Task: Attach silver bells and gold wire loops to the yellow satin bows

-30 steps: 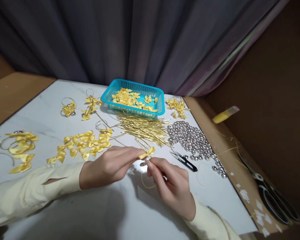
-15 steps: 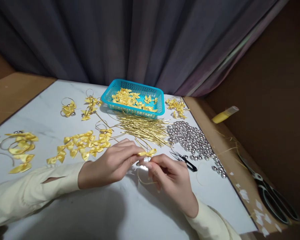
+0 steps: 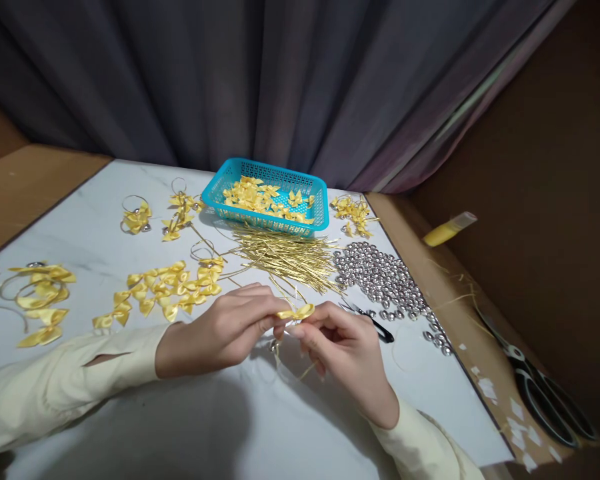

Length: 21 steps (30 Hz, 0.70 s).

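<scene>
Bow in work: partly assembled, by judgement. One yellow bow point(image 3: 303, 311) sits between the two hands, above the counter point(image 3: 180, 420). A silver bead point(image 3: 274, 345) hangs just below the fingers near a pale thread point(image 3: 279, 360); whether the bead is fixed to the bow cannot be told. No gold loop shows on this piece.

Done, as far as visible: several small groups of bows carry loops and silver beads, e.g. the looped cluster point(image 3: 139, 217) at far left. Left over: loose bows point(image 3: 172, 309) beside the left forearm, more in the blue basket point(image 3: 260, 217), a heap of gold cords point(image 3: 290, 257) and a spread of silver beads point(image 3: 380, 273). Much stock appears unused.

Position: left hand point(image 3: 230, 327) pinches the bow's left end at its fingertips. Right hand point(image 3: 347, 350) has thumb and forefinger pressed together at the bow's right underside; exactly what they grip is too small to tell.
</scene>
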{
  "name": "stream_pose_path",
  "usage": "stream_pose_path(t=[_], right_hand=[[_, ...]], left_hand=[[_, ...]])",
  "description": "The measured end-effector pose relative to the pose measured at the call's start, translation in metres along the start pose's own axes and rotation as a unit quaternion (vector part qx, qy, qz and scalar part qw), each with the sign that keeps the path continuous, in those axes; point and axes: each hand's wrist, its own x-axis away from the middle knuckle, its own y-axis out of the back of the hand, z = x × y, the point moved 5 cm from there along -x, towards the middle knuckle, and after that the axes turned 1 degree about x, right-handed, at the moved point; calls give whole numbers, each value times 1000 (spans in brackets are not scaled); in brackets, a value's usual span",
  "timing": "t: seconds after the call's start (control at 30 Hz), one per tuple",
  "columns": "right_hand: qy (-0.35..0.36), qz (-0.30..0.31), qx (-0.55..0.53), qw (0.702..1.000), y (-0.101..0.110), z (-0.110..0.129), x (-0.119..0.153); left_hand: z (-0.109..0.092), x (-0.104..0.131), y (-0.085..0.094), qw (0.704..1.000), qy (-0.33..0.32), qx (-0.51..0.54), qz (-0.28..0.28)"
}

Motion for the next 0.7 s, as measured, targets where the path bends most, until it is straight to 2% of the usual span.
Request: stream_pose_path(t=[0.17,0.43,0.7], right_hand=[[-23,-13,-16,1000,9,1,-10],[-97,39,-85,991,4,-12,-14],[-89,26,-101,991,6,-14,-14]], left_hand=[[-1,-3,2,999,41,14,6],[1,-3,0,997,69,22,25],[2,2,-2,997,72,-2,23]])
